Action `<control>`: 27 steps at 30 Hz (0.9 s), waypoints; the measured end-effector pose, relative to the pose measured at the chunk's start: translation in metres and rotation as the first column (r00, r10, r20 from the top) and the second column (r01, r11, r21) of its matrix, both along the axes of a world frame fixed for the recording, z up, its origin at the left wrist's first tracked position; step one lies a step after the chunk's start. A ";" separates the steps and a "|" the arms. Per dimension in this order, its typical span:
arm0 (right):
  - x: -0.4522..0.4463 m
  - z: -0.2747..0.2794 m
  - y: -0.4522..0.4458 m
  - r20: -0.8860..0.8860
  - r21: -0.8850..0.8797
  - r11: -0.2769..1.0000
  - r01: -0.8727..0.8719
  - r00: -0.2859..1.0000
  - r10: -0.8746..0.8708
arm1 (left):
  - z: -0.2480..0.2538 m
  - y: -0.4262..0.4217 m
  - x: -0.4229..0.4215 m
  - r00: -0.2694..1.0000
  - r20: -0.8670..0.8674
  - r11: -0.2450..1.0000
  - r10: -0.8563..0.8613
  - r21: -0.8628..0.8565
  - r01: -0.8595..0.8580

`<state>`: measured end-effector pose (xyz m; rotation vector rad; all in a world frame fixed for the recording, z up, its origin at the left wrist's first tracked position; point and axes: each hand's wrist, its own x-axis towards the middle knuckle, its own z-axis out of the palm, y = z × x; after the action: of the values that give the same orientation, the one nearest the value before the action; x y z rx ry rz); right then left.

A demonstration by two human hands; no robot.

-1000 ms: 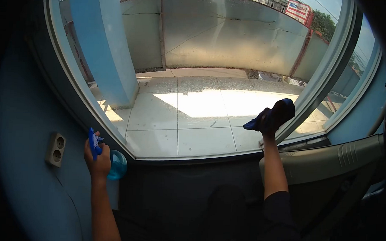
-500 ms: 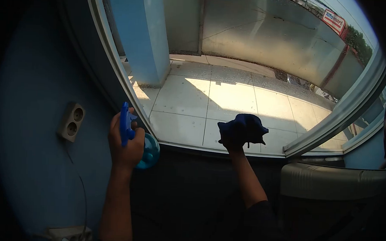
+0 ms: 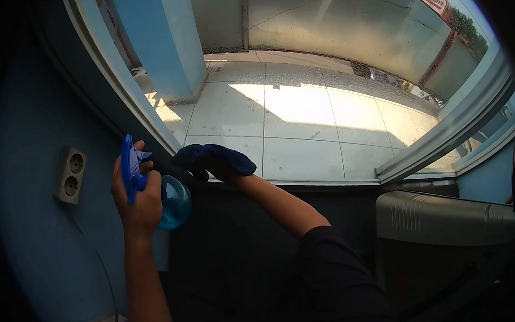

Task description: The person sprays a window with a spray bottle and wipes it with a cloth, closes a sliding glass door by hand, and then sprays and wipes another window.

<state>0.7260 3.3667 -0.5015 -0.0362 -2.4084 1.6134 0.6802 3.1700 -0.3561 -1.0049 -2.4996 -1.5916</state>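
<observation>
My left hand (image 3: 140, 199) is wrapped round the neck of a spray bottle with a blue trigger head (image 3: 130, 171) and a clear body (image 3: 176, 203) of turquoise liquid. The bottle is at the lower left corner of the window, beside the blue wall. A dark blue cloth (image 3: 212, 158) covers my right hand (image 3: 226, 174), which is at the bottom left of the glass, close to the frame. The cloth hides most of the right fingers.
A white window frame (image 3: 302, 184) surrounds the glass pane. On the left wall is a double socket (image 3: 71, 176) with a cable below it. A grey-beige machine casing (image 3: 431, 218) stands at the right. Outside are a tiled floor (image 3: 297, 151) and a blue pillar (image 3: 159, 44).
My right hand has moved with the cloth from the right side of the window across to the lower left. The left hand still holds the bottle, and the view has shifted.
</observation>
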 end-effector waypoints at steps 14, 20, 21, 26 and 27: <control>0.370 -0.141 0.246 -0.458 -0.040 -0.382 0.923 -0.357 -0.814 | -0.034 0.037 0.008 0.967 0.022 0.960 -0.255 -0.110 0.256; 0.363 -0.178 0.277 0.004 -0.659 -0.565 0.497 -0.749 -0.663 | -0.029 0.034 0.013 0.963 0.026 0.961 -0.269 -0.056 0.270; 0.334 -0.196 0.266 -0.004 -0.656 -0.552 0.515 -0.733 -0.680 | -0.026 0.033 0.014 0.966 0.038 0.966 -0.256 -0.029 0.258; 0.116 -0.207 0.128 0.621 -0.506 -0.780 0.368 -0.472 -0.626 | -0.016 0.032 0.015 0.977 -0.049 0.977 -0.209 0.025 0.211; 0.073 -0.129 0.078 0.659 -0.712 -0.691 0.126 -0.221 -0.719 | -0.013 0.030 0.014 0.978 -0.061 0.980 -0.199 0.013 0.200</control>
<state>0.7986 3.4448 -0.6300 -1.1974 0.2496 1.2025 0.6943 3.2001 -0.3695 -1.3169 -2.4065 -1.6042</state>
